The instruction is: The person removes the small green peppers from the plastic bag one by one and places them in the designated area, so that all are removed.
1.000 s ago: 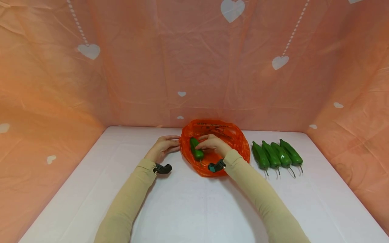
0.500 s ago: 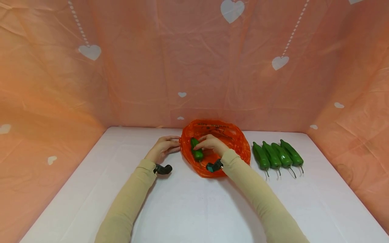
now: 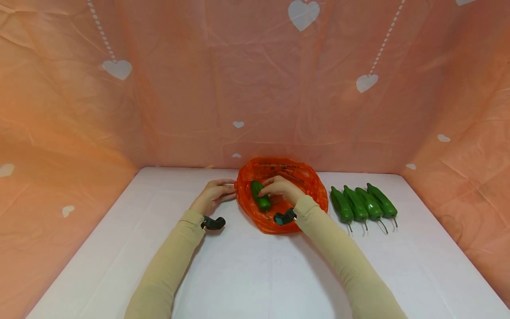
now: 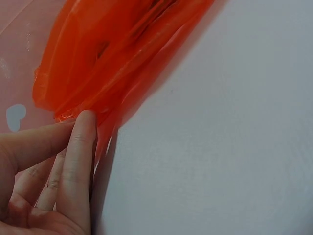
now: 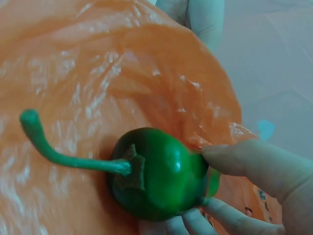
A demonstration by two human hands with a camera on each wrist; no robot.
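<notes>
An orange-red plastic bag [image 3: 315, 188] stands with its mouth wide on the white table. My left hand [image 3: 215, 194] pinches the left edge of the bag between thumb and fingers, plain in the left wrist view, where the gathered plastic [image 4: 122, 63] rises from the fingertips. Inside the mouth, my right hand [image 3: 282, 188] holds a green chili pepper [image 3: 261, 200] by its middle, thumb on one side and fingers on the other. In the right wrist view the pepper's stem end [image 5: 159, 174] faces the camera, and the bag's wall lies behind it.
Several green peppers [image 3: 357, 204] lie in a row to the right of the bag, stems toward the near side. An orange cloth [image 3: 263, 102] with white hearts hangs behind and along both sides of the white table [image 3: 239, 274].
The pepper's stem end has swung slightly right, so it slants more. My right hand went a little left, then back right, still gripping it. My left hand stays on the bag's edge.
</notes>
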